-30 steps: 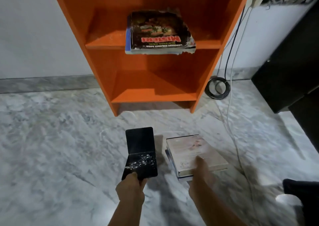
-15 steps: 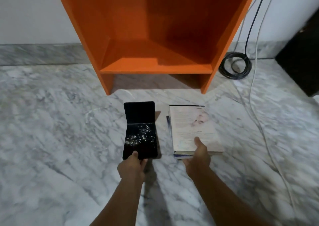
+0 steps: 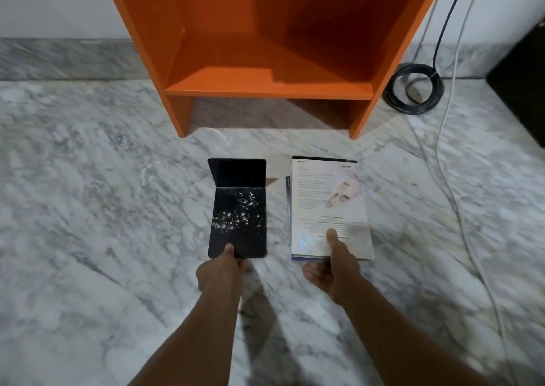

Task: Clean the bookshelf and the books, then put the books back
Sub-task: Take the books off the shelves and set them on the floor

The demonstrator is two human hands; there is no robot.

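on the marble floor (image 3: 88, 179), left of centre, the left hand (image 3: 219, 270) pinches the near edge of a bent black sheet (image 3: 239, 209), thumb on top. the sheet is folded into an l and its flat half carries white flecks. above it, at upper centre, stands the orange shelf (image 3: 265, 88); the bay in view holds nothing. right of centre the books (image 3: 327, 197) lie stacked on the floor, just beside the sheet and apart from it. the right hand (image 3: 333, 270) grips their near edge, thumb pressed on the pale top cover, the other fingers tucked under. a dark cable coil (image 3: 413, 91) lies at upper right, and a white cable (image 3: 454, 203) trails down the floor near the books.

risks, as i judge them: tilt the sheet and the flecks slide off onto the floor or the books. lift the stack by one edge and it may fan open, letting the blue book underneath slip out. a wide swing to the right could snag the white cable.

the cover has blocks of printed lines and a shiny patch by the thumb; the writing is too small and blurred to read. no brand shows.
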